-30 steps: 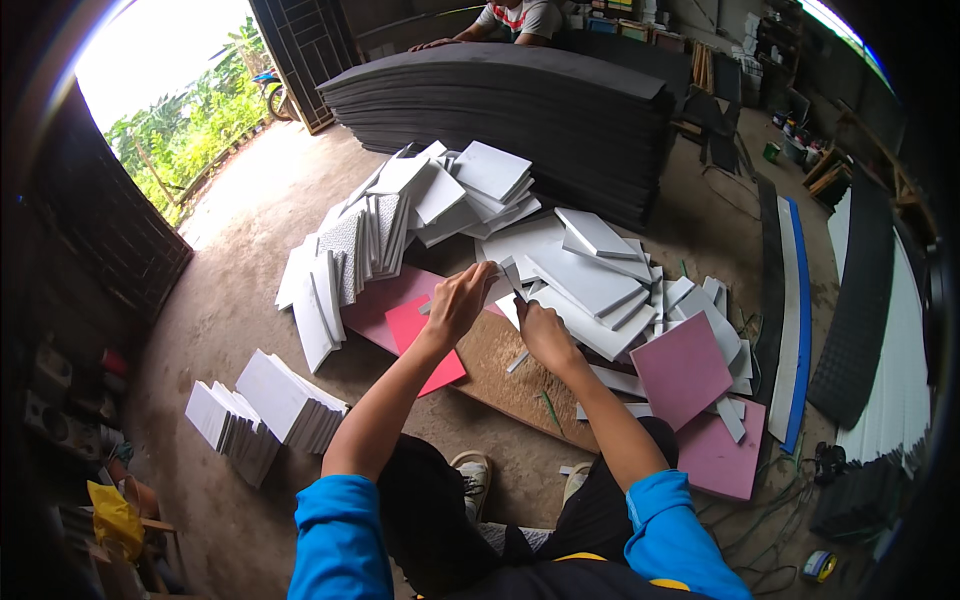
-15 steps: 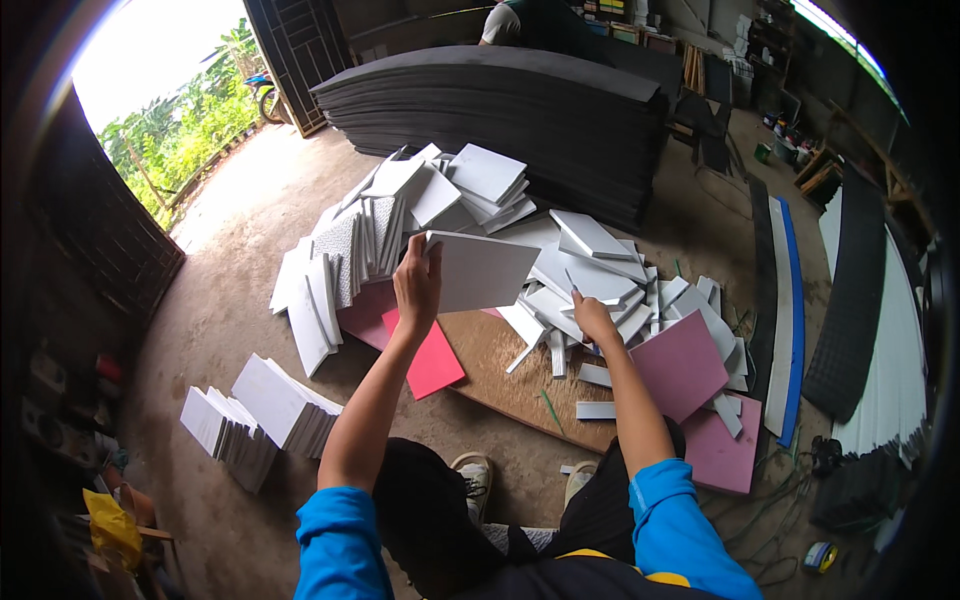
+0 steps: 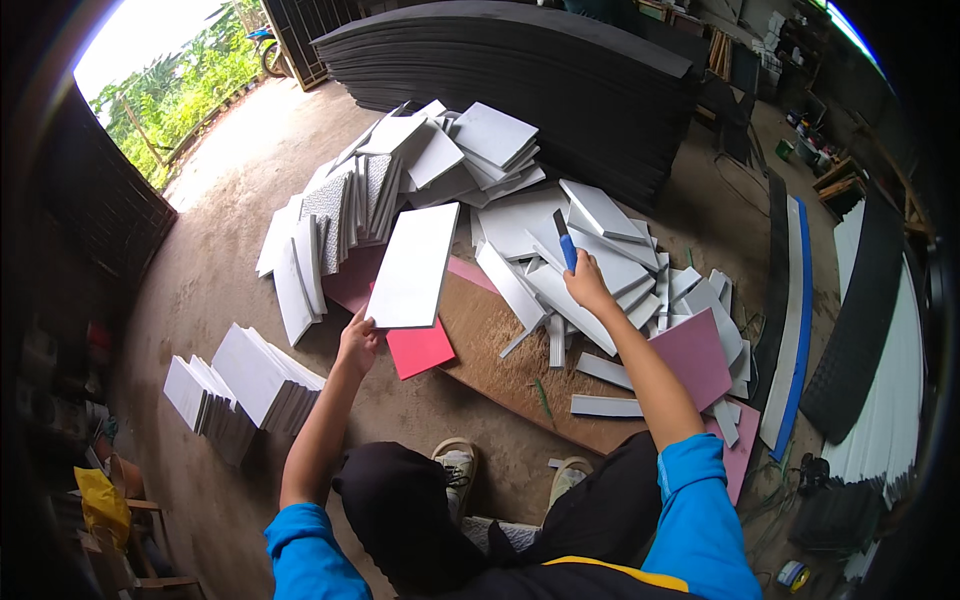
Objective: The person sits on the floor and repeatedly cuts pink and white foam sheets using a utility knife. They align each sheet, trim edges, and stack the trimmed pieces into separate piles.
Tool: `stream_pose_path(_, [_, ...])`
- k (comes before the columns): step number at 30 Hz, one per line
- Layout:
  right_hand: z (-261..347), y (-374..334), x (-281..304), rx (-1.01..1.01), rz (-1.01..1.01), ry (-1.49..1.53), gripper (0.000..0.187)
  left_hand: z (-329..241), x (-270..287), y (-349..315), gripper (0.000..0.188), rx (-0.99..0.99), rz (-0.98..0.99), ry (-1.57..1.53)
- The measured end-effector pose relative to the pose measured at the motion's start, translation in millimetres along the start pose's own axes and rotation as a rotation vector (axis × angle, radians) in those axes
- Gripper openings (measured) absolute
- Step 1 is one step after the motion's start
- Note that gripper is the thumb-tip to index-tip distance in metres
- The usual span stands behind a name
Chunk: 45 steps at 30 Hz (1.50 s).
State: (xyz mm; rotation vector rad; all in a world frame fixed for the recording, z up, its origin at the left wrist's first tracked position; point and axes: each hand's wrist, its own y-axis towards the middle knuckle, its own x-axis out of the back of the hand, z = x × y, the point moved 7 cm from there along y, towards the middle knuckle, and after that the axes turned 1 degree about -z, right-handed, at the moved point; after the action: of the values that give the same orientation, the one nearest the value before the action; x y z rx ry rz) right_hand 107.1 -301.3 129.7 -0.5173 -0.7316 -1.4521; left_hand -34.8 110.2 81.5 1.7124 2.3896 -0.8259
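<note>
My left hand (image 3: 359,340) grips a white foam sheet (image 3: 418,265) by its lower left corner, holding it tilted above the wooden board (image 3: 500,345). In my right hand (image 3: 588,283) is a blue-handled utility knife (image 3: 566,242), its dark blade end pointing up and away from me. Behind the knife lies a loose heap of white foam pieces and narrow strips (image 3: 610,255). A red sheet (image 3: 421,352) lies partly under the held piece. Pink sheets (image 3: 690,360) rest beside my right forearm.
Stacked white sheets (image 3: 262,375) stand on the floor at left. More white pieces (image 3: 390,165) pile up beyond the board, before a tall stack of black sheets (image 3: 500,75). Long strips (image 3: 790,320) lie at right, near a tape roll (image 3: 793,576).
The held white sheet has turned from lying crosswise to standing more upright, and my left hand has moved lower and to the left. The knife now points up, with its blue handle showing.
</note>
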Motion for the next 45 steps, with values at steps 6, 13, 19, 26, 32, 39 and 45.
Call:
stream_pose_path(6, [5, -37, -176, -0.04, 0.365, -0.027, 0.052, 80, -5, -53, 0.069, 0.046, -0.032, -0.215])
stream_pose_path(13, [32, -70, -219, 0.225, 0.159, -0.286, 0.047, 91, 27, -79, 0.076, -0.106, -0.15, -0.169])
stream_pose_path(19, [127, -95, -245, 0.192, 0.423, 0.435, 0.056, 68, 40, -96, 0.071, -0.316, -0.216, -0.227])
stream_pose_path(26, [275, -157, -254, 0.334, 0.748, 0.468, 0.065, 0, 102, -166, 0.06, -0.6, -0.508, -0.103])
stream_pose_path(32, [373, -188, -315, 0.572, 0.866, 0.349, 0.064, -29, 194, -215, 0.059, -0.738, -0.757, 0.115])
stream_pose_path(39, [418, -195, -385, 0.746, 0.734, 0.036, 0.076, -49, 275, -205, 0.073, -0.532, -0.888, 0.554])
stream_pose_path(45, [382, -206, -416, 0.776, 0.823, -0.216, 0.084, -27, 280, -187, 0.095, -0.569, -0.95, 0.877])
